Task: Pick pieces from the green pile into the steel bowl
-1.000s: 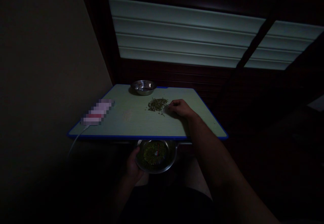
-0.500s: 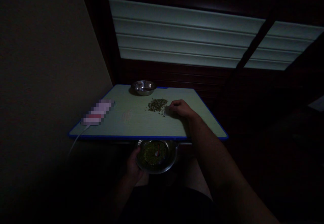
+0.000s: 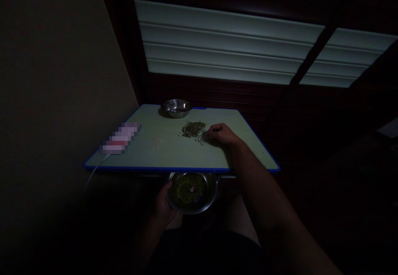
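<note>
Below the table's front edge, my left hand [image 3: 165, 204] grips the left rim of a shiny metal bowl [image 3: 207, 206], thumb over the edge. Greenish grains [image 3: 185, 189] lie inside it, along with a small item with red and white on it that is too dark to name. My right hand [image 3: 221, 134] is closed over the table, pinching a small pale, see-through piece with a curved edge [image 3: 203, 137]; its kind is unclear. That piece is at the lower right of a loose pile of small brownish-green grains [image 3: 192, 129], with a few strays around it.
A second metal bowl [image 3: 176, 108] stands at the back of the pale, blue-edged table [image 3: 168, 155]. On the left lies a blurred-out flat device [image 3: 120, 138] with a white cable [image 3: 95, 171] hanging over the edge. A wall and dark wooden panelling border the table.
The pale piece in my right hand has turned or shifted very slightly beside the pile. My left hand and its bowl stay in place.
</note>
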A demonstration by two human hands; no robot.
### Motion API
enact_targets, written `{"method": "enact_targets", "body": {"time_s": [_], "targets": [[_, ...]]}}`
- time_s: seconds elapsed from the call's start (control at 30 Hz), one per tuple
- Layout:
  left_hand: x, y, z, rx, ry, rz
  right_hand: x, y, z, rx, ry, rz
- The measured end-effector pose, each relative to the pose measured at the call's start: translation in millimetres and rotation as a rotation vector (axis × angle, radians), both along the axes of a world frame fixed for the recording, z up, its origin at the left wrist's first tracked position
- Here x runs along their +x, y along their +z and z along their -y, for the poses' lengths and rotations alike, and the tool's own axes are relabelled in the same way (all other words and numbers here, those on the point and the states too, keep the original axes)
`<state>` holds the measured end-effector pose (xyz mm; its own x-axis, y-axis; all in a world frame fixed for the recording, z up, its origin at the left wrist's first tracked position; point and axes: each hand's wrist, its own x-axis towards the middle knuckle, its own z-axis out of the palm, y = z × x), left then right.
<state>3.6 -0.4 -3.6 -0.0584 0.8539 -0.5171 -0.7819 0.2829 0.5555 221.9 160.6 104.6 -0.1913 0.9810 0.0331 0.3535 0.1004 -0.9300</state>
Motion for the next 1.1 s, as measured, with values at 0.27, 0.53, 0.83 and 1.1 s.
{"method": "enact_targets", "body": {"time_s": [0.27,0.53,0.83,1.1], "targets": [[-1,-3.7,0,0.013,-0.01,0.037,0,3.4,3,-0.011,0.01,0.001],[0,1.9,1,0.003,-0.023,0.016,2,0.9,1,-0.021,0.026,0.014],[-2,-0.3,2,0.002,-0.029,-0.002,3,5.3,4,-0.044,0.037,0.045],[-2,-4.2,1,0.009,-0.03,0.022,10,6.9,5,-0.052,0.113,0.069]]}}
